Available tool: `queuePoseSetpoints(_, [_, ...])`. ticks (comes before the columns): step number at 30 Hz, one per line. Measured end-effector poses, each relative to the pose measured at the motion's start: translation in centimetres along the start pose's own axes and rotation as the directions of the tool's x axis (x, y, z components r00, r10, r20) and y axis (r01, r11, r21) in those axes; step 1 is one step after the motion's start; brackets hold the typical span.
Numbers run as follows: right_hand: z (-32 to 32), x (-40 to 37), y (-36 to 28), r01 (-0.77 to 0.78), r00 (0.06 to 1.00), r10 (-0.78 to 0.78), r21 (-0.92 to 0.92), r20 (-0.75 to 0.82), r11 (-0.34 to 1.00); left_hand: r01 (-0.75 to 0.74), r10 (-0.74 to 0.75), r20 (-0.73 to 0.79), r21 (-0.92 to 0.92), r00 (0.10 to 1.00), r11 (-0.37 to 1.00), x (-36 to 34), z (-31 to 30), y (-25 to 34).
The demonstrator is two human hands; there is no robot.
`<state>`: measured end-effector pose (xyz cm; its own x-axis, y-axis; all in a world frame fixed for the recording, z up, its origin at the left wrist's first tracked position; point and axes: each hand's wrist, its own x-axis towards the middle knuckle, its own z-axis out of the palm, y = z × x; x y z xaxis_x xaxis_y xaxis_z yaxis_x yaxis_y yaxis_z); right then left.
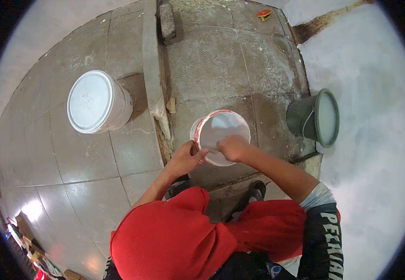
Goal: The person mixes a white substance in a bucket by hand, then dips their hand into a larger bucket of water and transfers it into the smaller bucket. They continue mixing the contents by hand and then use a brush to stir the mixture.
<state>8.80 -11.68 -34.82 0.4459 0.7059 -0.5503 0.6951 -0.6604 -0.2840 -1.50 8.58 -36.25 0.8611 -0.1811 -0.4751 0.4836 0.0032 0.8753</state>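
Observation:
A white bucket (203,125) with red marks on its rim stands on the tiled floor in front of my feet. Pale greyish material (230,127) shows inside it. At the near left side of the rim, my left hand (187,158) grips the bucket, thumb toward the inside. My right hand (232,148) is closed in a fist over the opening, knuckles up. Whatever the right fingers hold, if anything, is hidden beneath the hand.
A lidded white bucket (90,101) stands to the left, beyond a raised concrete strip (153,70). On the right, a dark green bucket (301,116) of pale liquid sits by the white wall (366,154). A block (167,21) and an orange-yellow brush-like item (264,15) lie farther off.

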Motion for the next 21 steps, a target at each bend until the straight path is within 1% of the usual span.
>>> queuePoseSetpoints(2, [-0.2, -0.7, 0.9, -0.018, 0.999, 0.008, -0.193, -0.054, 0.981, 0.026, -0.026, 0.004, 0.048, 1.0, 0.999, -0.3, -0.1, 0.3])
queuePoseSetpoints(3, [-0.9, -0.3, 1.0, -0.016, 0.998, 0.006, -0.192, -0.055, 0.981, 0.027, -0.027, 0.002, 0.049, 1.0, 0.998, -0.3, -0.2, 0.3])
queuePoseSetpoints(5, [-2.7, 0.8, 1.0, -0.034, 0.976, -0.015, -0.217, -0.217, 0.976, 0.019, -0.018, -0.009, 0.038, 1.0, 0.999, -0.4, -0.1, 0.3])
queuePoseSetpoints(6, [-2.1, 1.3, 0.7, -0.031, 0.977, -0.016, -0.216, -0.215, 0.976, 0.022, -0.021, -0.011, 0.038, 1.0, 0.999, -0.4, -0.1, 0.3])
queuePoseSetpoints(8, [-1.0, 2.3, -0.3, 0.057, 0.913, -0.119, -0.167, -0.39, 0.984, 0.024, -0.024, -0.009, 0.03, 1.0, 0.999, -0.3, 0.0, 0.2])
queuePoseSetpoints(9, [-0.9, 2.1, -0.9, 0.057, 0.914, -0.119, -0.166, -0.388, 0.984, 0.025, -0.025, -0.008, 0.028, 1.0, 0.999, -0.3, 0.1, 0.2])
queuePoseSetpoints(10, [-0.9, 1.6, -1.8, 0.044, 0.965, -0.064, -0.083, -0.254, 0.996, 0.04, -0.04, -0.001, 0.027, 0.999, 0.999, -0.2, 0.1, 0.1])
queuePoseSetpoints(11, [-1.1, 1.3, -2.5, 0.021, 0.994, -0.021, -0.003, -0.111, 1.0, 0.054, -0.054, 0.003, 0.027, 0.999, 0.998, -0.1, 0.0, 0.0])
queuePoseSetpoints(12, [-1.0, 0.9, -2.5, 0.025, 0.994, -0.025, -0.003, -0.111, 1.0, 0.056, -0.056, -0.001, 0.027, 0.998, 0.998, -0.1, -0.1, -0.2])
queuePoseSetpoints(14, [-1.1, -0.3, -1.9, 0.02, 0.999, -0.022, -0.072, -0.029, 0.997, 0.033, -0.033, -0.008, 0.092, 0.999, 0.995, 0.0, -0.2, -0.7])
queuePoseSetpoints(15, [-1.4, -0.3, -1.7, 0.018, 0.999, -0.02, -0.069, -0.028, 0.997, 0.035, -0.034, -0.005, 0.092, 0.999, 0.995, -0.1, -0.1, -0.5])
queuePoseSetpoints(17, [-2.3, 0.4, -0.7, -0.053, 0.967, 0.002, -0.194, -0.253, 0.98, 0.011, -0.011, -0.026, 0.025, 1.0, 1.0, -0.2, 0.1, -0.1])
queuePoseSetpoints(18, [-2.2, 1.1, -0.3, -0.054, 0.968, 0.003, -0.192, -0.253, 0.98, 0.013, -0.012, -0.025, 0.025, 1.0, 1.0, -0.2, 0.1, -0.2])
queuePoseSetpoints(20, [-1.5, 2.6, -0.3, 0.031, 0.893, -0.071, -0.095, -0.445, 0.995, 0.035, -0.033, -0.024, 0.058, 0.999, 0.998, -0.2, 0.0, -0.3])
queuePoseSetpoints(21, [-1.1, 2.7, -0.7, 0.034, 0.894, -0.073, -0.096, -0.441, 0.995, 0.036, -0.035, -0.026, 0.054, 0.999, 0.998, -0.1, -0.1, -0.5])
